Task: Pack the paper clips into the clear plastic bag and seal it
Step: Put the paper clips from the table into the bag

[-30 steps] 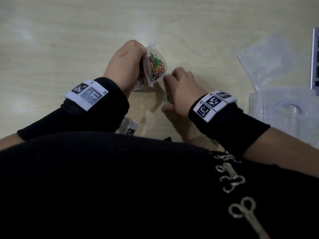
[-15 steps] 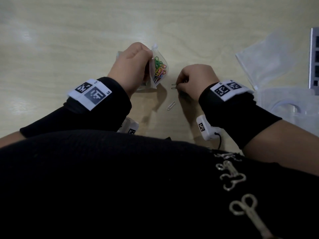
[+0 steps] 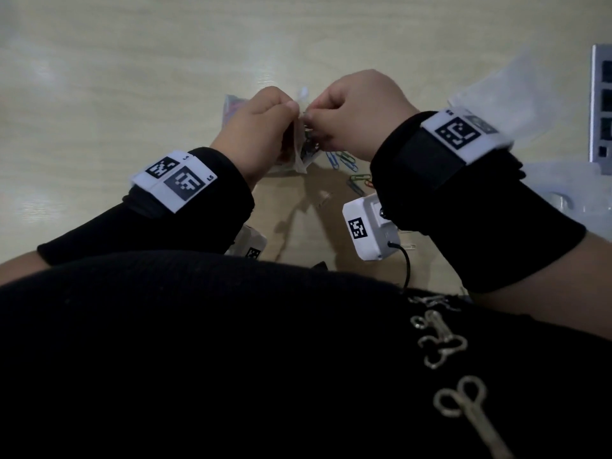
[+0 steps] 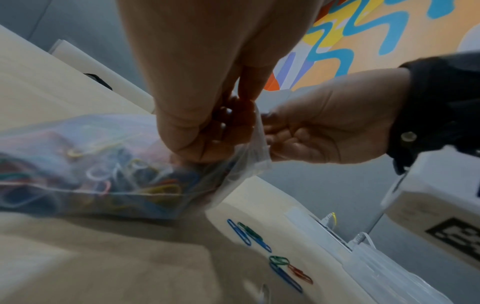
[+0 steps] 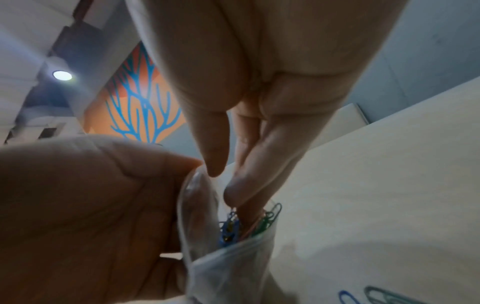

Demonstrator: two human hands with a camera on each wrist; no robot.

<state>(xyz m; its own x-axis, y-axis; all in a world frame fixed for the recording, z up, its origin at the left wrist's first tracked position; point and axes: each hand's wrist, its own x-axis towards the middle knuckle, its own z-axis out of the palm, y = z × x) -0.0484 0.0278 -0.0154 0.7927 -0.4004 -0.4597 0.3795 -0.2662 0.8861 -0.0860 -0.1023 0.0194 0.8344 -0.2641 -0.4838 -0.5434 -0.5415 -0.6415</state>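
Observation:
Over the light wooden table, my left hand (image 3: pixel 284 111) pinches one side of the mouth of the clear plastic bag (image 4: pixel 91 164) and holds it up. The bag is packed with coloured paper clips (image 5: pixel 246 224). My right hand (image 3: pixel 311 115) is at the bag mouth, its thumb and fingers (image 5: pixel 233 191) reaching into the opening with a few clips at their tips. Several loose paper clips (image 3: pixel 344 162) in blue, green and red lie on the table just below my right hand; they show as loose paper clips (image 4: pixel 246 234) under the bag mouth.
Empty clear bags (image 3: pixel 516 91) lie at the right, near a clear plastic box (image 3: pixel 583 190) and a grey device (image 3: pixel 601 104) at the right edge. Single silver clips (image 3: pixel 410 246) lie near my body.
My right hand has picked clips from the table and moved up and left to the bag mouth. My left hand has kept hold of the bag, tilting its opening towards the right hand.

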